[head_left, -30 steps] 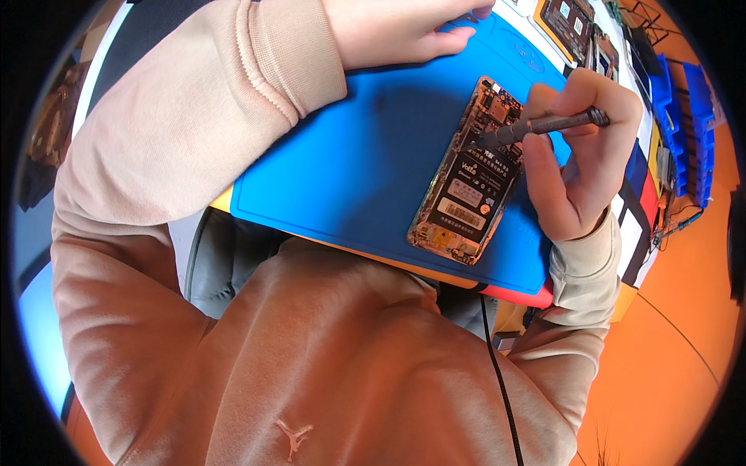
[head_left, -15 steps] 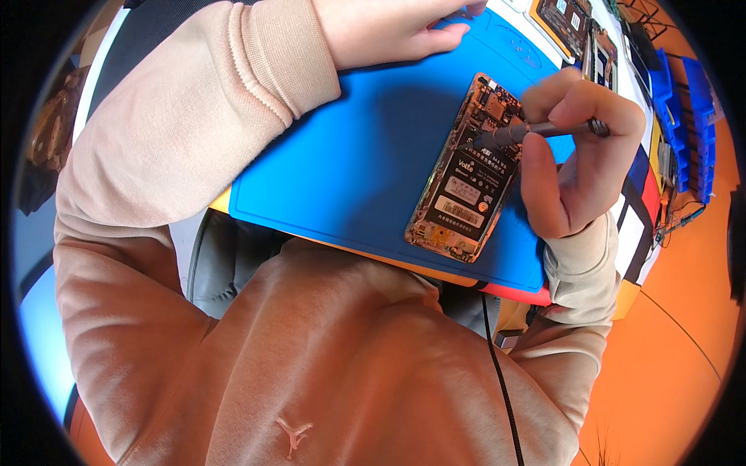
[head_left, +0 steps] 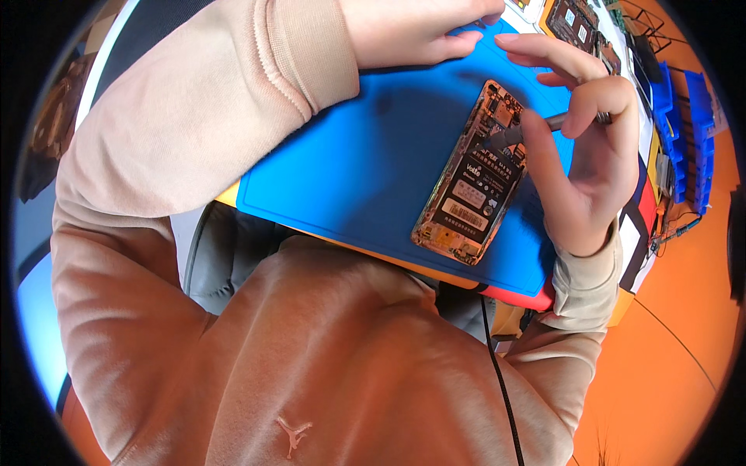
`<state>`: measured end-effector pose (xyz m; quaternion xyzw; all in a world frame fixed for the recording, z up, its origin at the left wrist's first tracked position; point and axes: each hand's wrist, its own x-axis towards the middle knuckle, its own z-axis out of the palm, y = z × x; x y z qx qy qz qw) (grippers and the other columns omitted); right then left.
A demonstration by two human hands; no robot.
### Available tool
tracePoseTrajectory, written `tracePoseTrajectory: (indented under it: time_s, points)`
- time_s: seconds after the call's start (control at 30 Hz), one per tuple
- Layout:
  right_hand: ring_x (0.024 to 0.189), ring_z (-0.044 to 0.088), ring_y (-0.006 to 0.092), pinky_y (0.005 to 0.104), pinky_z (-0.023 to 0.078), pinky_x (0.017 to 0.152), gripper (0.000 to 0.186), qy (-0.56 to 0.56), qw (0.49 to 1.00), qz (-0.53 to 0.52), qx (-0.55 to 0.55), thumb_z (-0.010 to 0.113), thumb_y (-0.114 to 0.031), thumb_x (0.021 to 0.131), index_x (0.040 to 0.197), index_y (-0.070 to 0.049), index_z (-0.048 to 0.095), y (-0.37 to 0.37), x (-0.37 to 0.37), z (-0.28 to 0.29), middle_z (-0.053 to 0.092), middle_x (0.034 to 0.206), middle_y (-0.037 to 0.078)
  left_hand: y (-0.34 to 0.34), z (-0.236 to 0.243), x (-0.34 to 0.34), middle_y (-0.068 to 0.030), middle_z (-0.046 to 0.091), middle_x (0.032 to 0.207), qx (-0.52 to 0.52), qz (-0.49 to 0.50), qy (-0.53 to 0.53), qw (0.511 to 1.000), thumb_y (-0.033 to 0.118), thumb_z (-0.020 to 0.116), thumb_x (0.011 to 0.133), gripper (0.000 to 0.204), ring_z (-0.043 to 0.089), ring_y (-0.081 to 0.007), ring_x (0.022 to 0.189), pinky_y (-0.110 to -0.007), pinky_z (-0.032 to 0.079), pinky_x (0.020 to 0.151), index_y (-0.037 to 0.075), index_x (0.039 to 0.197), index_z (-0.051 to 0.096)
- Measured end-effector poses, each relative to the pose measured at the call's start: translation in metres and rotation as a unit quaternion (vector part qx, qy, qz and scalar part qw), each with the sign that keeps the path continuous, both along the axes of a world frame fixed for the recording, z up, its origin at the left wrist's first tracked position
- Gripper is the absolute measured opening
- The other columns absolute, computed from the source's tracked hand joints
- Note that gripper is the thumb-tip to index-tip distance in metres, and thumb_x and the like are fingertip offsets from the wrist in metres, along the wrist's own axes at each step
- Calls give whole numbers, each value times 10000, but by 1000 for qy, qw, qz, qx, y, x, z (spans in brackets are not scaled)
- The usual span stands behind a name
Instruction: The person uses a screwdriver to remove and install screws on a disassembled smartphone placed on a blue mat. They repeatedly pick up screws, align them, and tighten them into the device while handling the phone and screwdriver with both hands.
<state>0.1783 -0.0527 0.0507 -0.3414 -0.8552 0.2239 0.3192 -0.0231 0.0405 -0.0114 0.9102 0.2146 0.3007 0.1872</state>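
Observation:
An opened phone (head_left: 465, 182) lies on the blue mat (head_left: 334, 167), its black battery and bare circuit board facing up. My right hand (head_left: 594, 132) pinches a grey screwdriver (head_left: 509, 139) between thumb and a bent finger, while other fingers reach out to the left. The screwdriver slants down to the left, its tip end over the phone just above the battery; whether it touches is unclear. Near the mat's far edge, my left hand (head_left: 412, 31) has thumb and fingertips apart, with nothing visible between them. The top edge of the picture cuts off part of it.
Beyond the mat at the upper right lie other phone parts (head_left: 571, 23). Blue parts bins (head_left: 688, 136) stand at the far right, with a cable (head_left: 676, 233) below them. A black cord (head_left: 501, 380) hangs in front of my sweatshirt.
My right hand's upper fingers have lifted and stretched out leftward, with the screwdriver still held. The left hand and the phone appear slightly farther right in view.

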Motion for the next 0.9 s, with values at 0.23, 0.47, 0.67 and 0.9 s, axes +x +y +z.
tracePoseTrajectory:
  time_s: [0.23, 0.47, 0.67, 0.9]
  points:
    - [1060, 647, 254, 313, 428, 935, 335, -8, 999, 30, 17, 620, 136, 817, 902, -85, 382, 4, 4, 3, 652, 1182, 279, 0, -3, 1, -236, 654, 853, 23, -12, -36, 999, 140, 572, 917, 224, 657, -385, 784, -417, 530, 720, -24, 1066, 607]
    - [1016, 630, 216, 317, 427, 934, 357, -6, 1000, 6, 26, 629, 146, 813, 892, -90, 372, 4, 5, -1, 665, 1155, 268, 0, -4, 2, -239, 660, 871, 19, 4, -19, 1000, 136, 579, 912, 242, 663, -378, 801, -410, 534, 733, -26, 1090, 609]
    - [978, 628, 185, 288, 440, 909, 374, 45, 998, 27, -33, 639, 161, 806, 882, -86, 369, 6, 6, -1, 674, 1126, 243, 2, -4, 4, -231, 656, 862, 31, -6, -45, 998, 128, 582, 903, 227, 657, -381, 797, -412, 532, 732, -15, 1077, 608]
    - [901, 590, 165, 261, 465, 847, 372, -5, 999, 36, 38, 644, 163, 805, 872, -79, 369, 4, 5, 3, 681, 1069, 232, 0, 3, 2, -228, 647, 847, 11, 2, -12, 1000, 129, 583, 902, 200, 652, -380, 796, -415, 527, 732, 3, 1058, 594]
